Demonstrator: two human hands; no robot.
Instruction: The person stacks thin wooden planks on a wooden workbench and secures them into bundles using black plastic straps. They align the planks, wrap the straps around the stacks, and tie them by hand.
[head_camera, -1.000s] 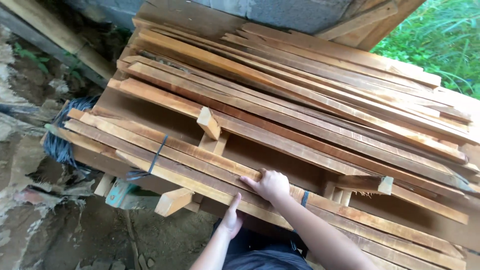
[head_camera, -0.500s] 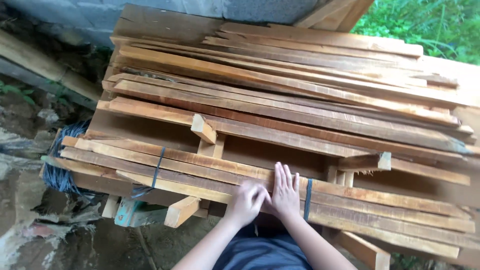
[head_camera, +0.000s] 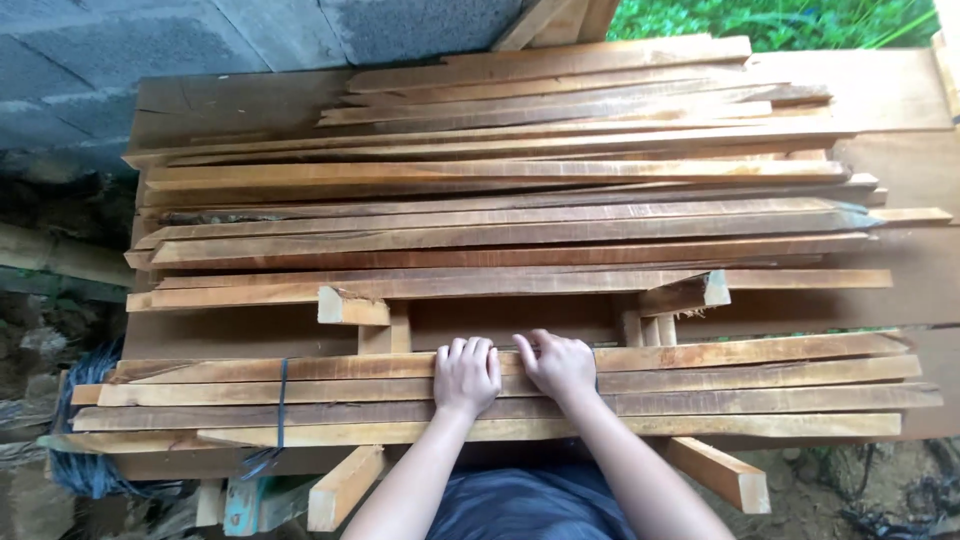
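Note:
A bundle of long thin wooden slats (head_camera: 760, 385) lies across the near edge of a wood pile, tied at its left end with a dark strap (head_camera: 281, 400). My left hand (head_camera: 466, 375) and my right hand (head_camera: 557, 364) rest side by side, palms down, on the middle of this bundle. Fingers of both hands curl over the top slats' far edge. Whether they grip a slat I cannot tell. Behind the bundle is a gap showing short wooden blocks (head_camera: 352, 307).
A larger stack of long slats (head_camera: 500, 200) fills the board behind. A grey block wall (head_camera: 200, 40) stands at the back left, green plants (head_camera: 780, 20) at the back right. Short planks (head_camera: 343, 487) stick out below the bundle. Dirt ground lies at both lower corners.
The view has swung so the pile now lies square across. My left hand came up from below the bundle and both hands now lie together on top of it.

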